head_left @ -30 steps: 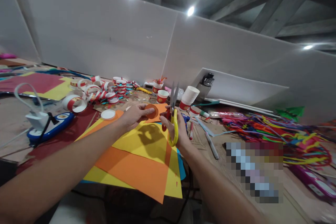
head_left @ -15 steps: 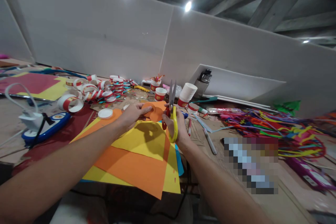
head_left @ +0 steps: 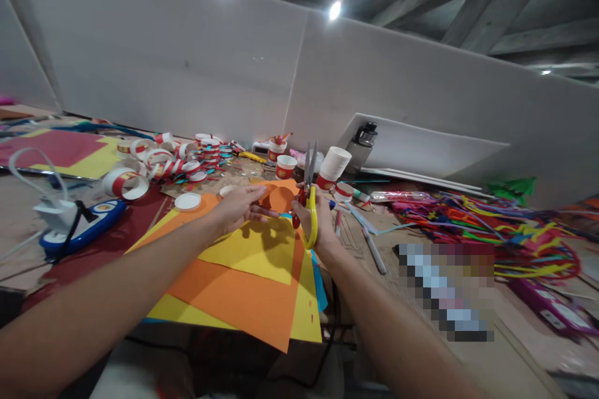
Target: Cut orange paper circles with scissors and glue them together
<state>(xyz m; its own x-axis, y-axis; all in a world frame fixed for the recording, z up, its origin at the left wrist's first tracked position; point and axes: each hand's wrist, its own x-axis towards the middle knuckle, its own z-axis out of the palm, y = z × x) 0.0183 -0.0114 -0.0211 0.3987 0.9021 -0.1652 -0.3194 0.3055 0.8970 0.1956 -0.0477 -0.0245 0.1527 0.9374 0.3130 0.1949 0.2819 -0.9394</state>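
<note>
My right hand (head_left: 322,224) is closed around a pair of scissors (head_left: 311,218) with yellow-and-red handles; the blades point up, slightly apart. A round orange paper disc (head_left: 282,200) is at that hand's fingertips, apparently pinched there. Just left of the disc is my left hand (head_left: 241,209), its fingers stretched and spread, with nothing plainly held. More orange paper shows behind the disc. Beneath both hands lie a yellow paper sheet (head_left: 253,252) and an orange sheet (head_left: 234,299), overlapping.
White round lids (head_left: 188,201) lie left of the hands. Cut paper-cup rings (head_left: 154,159) pile up farther left. A paper cup (head_left: 286,167) and a cup stack (head_left: 335,165) stand behind. Pipe cleaners (head_left: 444,218), a marker (head_left: 374,252) and a power strip (head_left: 84,224) lie around.
My left fingers have let go of the orange paper and spread out. The orange disc now shows full face at my right fingertips. The scissors have shifted slightly.
</note>
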